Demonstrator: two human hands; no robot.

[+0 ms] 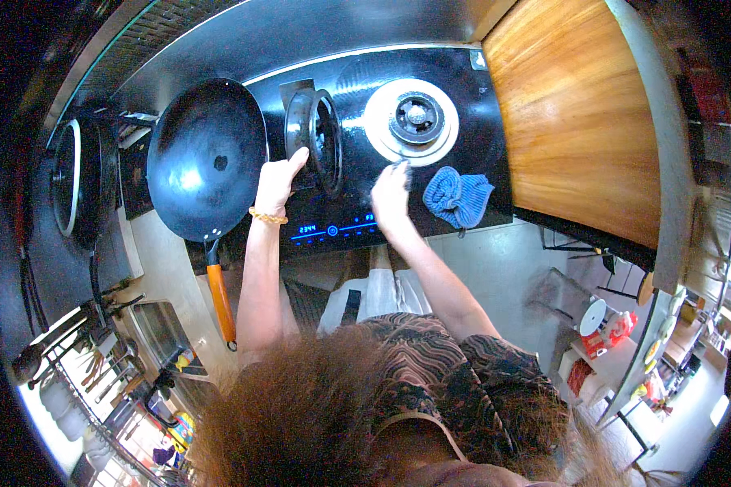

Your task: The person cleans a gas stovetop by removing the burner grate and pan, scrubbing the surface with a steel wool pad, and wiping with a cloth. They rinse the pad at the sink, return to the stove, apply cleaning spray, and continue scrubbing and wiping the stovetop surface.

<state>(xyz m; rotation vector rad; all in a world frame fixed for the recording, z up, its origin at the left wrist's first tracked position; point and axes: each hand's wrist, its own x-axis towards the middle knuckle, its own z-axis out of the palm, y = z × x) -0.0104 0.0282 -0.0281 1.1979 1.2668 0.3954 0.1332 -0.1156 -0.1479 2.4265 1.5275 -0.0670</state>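
Observation:
My left hand (274,182) grips a dark round metal pan support (327,143), tilted up on its edge over the left side of the black glass cooktop (359,213). My thumb points up along it, and the fingers are mostly hidden. Blurred, my right hand (391,195) is by the front rim of the right gas burner (415,112), whose pale round drip plate lies bare around the black burner head. A small dark thing (407,169) shows at the right fingertips; what it is cannot be made out. To the right of that hand lies a crumpled blue ribbed cloth (460,198).
A black wok (210,161) with a wooden handle (220,301) stands left of my left arm. Farther left is another dark pan (76,176). A wooden panel (575,122) borders the cooktop on the right. A sink (164,329) is at lower left.

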